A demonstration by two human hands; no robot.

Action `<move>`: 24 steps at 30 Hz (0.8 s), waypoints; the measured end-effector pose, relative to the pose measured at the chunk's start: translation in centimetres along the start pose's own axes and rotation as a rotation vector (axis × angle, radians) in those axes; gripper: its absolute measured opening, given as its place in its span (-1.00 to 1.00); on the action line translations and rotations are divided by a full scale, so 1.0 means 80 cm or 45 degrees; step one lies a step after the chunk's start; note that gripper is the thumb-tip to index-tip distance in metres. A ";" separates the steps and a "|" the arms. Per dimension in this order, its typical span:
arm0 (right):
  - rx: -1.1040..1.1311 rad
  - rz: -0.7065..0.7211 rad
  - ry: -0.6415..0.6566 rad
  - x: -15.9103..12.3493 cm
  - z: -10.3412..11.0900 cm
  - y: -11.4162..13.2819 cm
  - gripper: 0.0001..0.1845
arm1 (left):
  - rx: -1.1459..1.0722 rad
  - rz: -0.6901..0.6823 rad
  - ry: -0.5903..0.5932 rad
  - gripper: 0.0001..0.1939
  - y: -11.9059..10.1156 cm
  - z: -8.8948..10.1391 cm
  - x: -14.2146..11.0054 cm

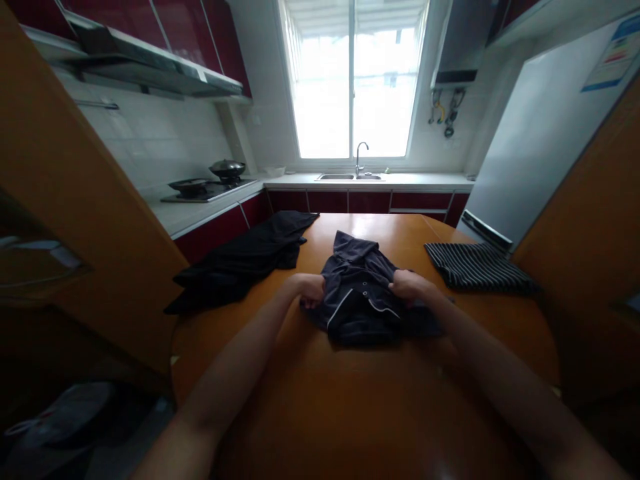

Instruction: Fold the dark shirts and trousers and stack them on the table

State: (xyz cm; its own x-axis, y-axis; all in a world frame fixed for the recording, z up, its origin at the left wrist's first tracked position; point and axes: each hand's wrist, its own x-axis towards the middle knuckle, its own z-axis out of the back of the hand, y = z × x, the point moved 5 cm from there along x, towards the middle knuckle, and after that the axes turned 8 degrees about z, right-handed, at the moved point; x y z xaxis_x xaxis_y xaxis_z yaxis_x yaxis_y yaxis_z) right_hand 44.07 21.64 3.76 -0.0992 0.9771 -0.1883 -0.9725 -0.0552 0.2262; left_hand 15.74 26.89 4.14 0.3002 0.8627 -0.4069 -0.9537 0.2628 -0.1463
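L hand (313, 289), R hand (409, 285) – curled

1 left hand (313, 289), 1 right hand (409, 285). 1 table (330, 400). 1 dark shirt (344, 283), 1 black garment (250, 257), 1 striped cloth (477, 267), so 3 fabric pieces. 2 pans (227, 169). 2 sink basins (336, 177). 1 faucet (358, 160). 1 fridge (530, 140).

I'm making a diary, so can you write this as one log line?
left hand: grips dark shirt | right hand: grips same shirt | table: black cloth left of shirt, striped cloth right
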 end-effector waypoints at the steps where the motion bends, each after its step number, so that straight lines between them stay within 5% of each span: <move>1: 0.098 0.037 0.123 -0.001 -0.002 0.001 -0.69 | -0.013 -0.016 0.094 -0.95 0.001 0.003 -0.002; 3: 0.272 0.098 0.184 0.002 0.002 0.003 -0.66 | -0.097 -0.109 0.115 -0.84 -0.003 0.014 -0.002; 6: 0.307 0.099 -0.183 0.017 0.023 0.002 -0.69 | -0.271 -0.229 -0.339 -0.78 -0.012 0.039 0.009; 9: 0.241 0.066 -0.422 0.035 0.025 -0.001 -0.63 | -0.326 -0.188 -0.700 -0.74 -0.018 0.034 0.023; 13: 0.212 0.016 -0.497 0.051 0.007 -0.016 -0.48 | -0.339 -0.183 -0.772 -0.63 -0.031 0.004 0.039; 17: 0.231 0.019 -0.505 0.055 0.003 -0.028 -0.55 | -0.267 -0.164 -0.718 -0.55 -0.037 -0.001 0.038; 24: 0.267 0.034 -0.669 0.036 0.060 -0.045 -0.63 | -0.045 0.095 -0.520 -0.73 -0.010 0.028 0.018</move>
State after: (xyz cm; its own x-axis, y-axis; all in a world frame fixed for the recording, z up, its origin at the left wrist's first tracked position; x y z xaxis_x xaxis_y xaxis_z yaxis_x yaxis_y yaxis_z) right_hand 48.25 25.62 6.97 0.0468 0.9499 0.3090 -0.9032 -0.0919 0.4194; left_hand 16.89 28.87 5.70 0.1915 0.9811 -0.0274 -0.9691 0.1845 -0.1638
